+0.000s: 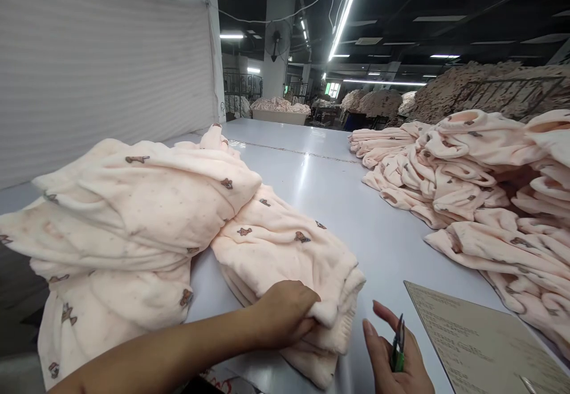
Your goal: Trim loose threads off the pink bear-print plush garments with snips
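My left hand is closed on the near edge of a pale pink fleece garment with small brown bear prints. The garment lies bunched on the table, and its ribbed edge shows beside my fingers. To the right of it, my right hand holds a small pair of thread snips with green handles and dark blades pointing up. Its thumb and index finger are spread apart, while the snips rest in the palm. A tall heap of the same fleece leans against the garment on the left.
A large pile of pink fleece garments spreads along the table's right side. A tan printed sheet lies at the front right of the white tabletop. A pale curtain hangs at the left. Farther back stands a loaded bin.
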Demonstrator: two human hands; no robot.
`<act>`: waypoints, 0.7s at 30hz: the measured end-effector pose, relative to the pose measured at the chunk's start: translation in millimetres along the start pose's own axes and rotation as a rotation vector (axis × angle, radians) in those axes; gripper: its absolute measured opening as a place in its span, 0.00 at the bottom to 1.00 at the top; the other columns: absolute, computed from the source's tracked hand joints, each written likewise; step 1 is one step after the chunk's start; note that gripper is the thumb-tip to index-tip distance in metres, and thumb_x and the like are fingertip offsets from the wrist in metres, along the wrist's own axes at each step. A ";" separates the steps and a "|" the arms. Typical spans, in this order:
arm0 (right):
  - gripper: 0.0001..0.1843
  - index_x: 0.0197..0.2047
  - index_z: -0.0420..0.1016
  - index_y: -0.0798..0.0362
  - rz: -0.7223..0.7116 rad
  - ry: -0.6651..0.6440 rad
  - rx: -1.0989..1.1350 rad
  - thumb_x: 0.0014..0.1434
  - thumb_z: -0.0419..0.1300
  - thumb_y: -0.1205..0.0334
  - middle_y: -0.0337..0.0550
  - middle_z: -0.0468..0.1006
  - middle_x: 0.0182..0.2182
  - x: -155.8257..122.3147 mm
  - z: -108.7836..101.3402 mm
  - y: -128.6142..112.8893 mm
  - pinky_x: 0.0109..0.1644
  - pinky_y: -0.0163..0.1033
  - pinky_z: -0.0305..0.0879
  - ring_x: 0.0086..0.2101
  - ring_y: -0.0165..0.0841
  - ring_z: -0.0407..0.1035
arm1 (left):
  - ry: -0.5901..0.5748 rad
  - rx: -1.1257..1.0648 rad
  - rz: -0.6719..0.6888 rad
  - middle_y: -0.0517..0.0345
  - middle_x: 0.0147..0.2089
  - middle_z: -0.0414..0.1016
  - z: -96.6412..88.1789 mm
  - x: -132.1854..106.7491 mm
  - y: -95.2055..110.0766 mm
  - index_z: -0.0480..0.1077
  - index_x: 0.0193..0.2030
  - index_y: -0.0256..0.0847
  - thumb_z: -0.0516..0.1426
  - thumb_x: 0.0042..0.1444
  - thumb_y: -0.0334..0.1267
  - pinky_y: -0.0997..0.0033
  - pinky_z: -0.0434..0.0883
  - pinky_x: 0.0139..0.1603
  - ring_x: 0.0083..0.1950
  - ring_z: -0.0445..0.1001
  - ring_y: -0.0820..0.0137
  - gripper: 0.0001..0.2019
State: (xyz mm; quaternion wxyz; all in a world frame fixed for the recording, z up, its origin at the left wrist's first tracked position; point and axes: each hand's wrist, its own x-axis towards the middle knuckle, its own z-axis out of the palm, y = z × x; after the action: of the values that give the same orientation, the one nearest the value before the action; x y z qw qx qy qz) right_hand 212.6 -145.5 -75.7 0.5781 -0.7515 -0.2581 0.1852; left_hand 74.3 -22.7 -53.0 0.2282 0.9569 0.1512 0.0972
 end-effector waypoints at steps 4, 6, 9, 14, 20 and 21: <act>0.29 0.55 0.61 0.48 -0.245 -0.038 -0.053 0.51 0.56 0.46 0.44 0.59 0.57 -0.1 20.6 -5.8 0.52 0.40 0.57 0.54 0.41 0.56 | 0.094 -0.602 -0.107 0.58 0.30 0.71 -71.5 -30.0 9.7 0.69 0.33 0.35 0.49 0.59 0.43 0.78 0.64 0.32 0.32 0.68 0.73 0.14; 0.21 0.49 0.68 0.48 -0.294 -0.158 -0.010 0.54 0.54 0.48 0.41 0.69 0.49 -4.2 34.4 -13.6 0.51 0.37 0.56 0.50 0.39 0.61 | 0.248 -0.820 -0.278 0.58 0.26 0.69 -102.0 -46.4 5.1 0.67 0.30 0.34 0.49 0.57 0.51 0.77 0.64 0.28 0.28 0.67 0.72 0.20; 0.16 0.39 0.73 0.48 -0.280 -0.372 0.082 0.55 0.53 0.48 0.37 0.75 0.32 -14.4 49.9 -31.0 0.41 0.32 0.60 0.37 0.34 0.68 | 0.563 -0.577 -0.546 0.55 0.28 0.70 -127.7 -64.5 -17.0 0.66 0.34 0.34 0.47 0.56 0.54 0.71 0.67 0.31 0.31 0.69 0.67 0.22; 0.17 0.27 0.70 0.51 -0.251 -0.577 0.162 0.57 0.52 0.48 0.36 0.67 0.23 -24.4 56.3 -57.2 0.34 0.30 0.59 0.29 0.31 0.64 | 0.572 0.252 -0.376 0.45 0.49 0.67 -116.9 -77.6 -26.3 0.64 0.49 0.35 0.50 0.57 0.41 0.57 0.61 0.54 0.52 0.63 0.59 0.16; 0.17 0.28 0.68 0.50 -0.129 -0.606 0.182 0.54 0.54 0.45 0.35 0.67 0.23 -22.8 53.2 -68.3 0.32 0.31 0.60 0.28 0.31 0.63 | 0.065 -0.271 -0.174 0.53 0.42 0.71 -84.8 -69.1 10.4 0.67 0.47 0.37 0.54 0.55 0.44 0.71 0.65 0.44 0.42 0.67 0.67 0.16; 0.16 0.29 0.69 0.49 -0.100 -0.580 0.171 0.53 0.54 0.45 0.35 0.67 0.23 -22.4 51.6 -68.3 0.31 0.30 0.60 0.27 0.30 0.62 | 0.018 -0.404 -0.230 0.55 0.37 0.71 -81.0 -66.8 10.1 0.68 0.44 0.36 0.52 0.56 0.44 0.73 0.65 0.38 0.37 0.67 0.69 0.15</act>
State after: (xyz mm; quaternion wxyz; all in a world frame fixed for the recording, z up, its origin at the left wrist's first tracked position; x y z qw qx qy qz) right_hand 153.1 -105.5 -23.8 0.5501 -0.6023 -0.4323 0.3844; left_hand -6.4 -20.6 15.0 0.4232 0.8674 0.2386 0.1074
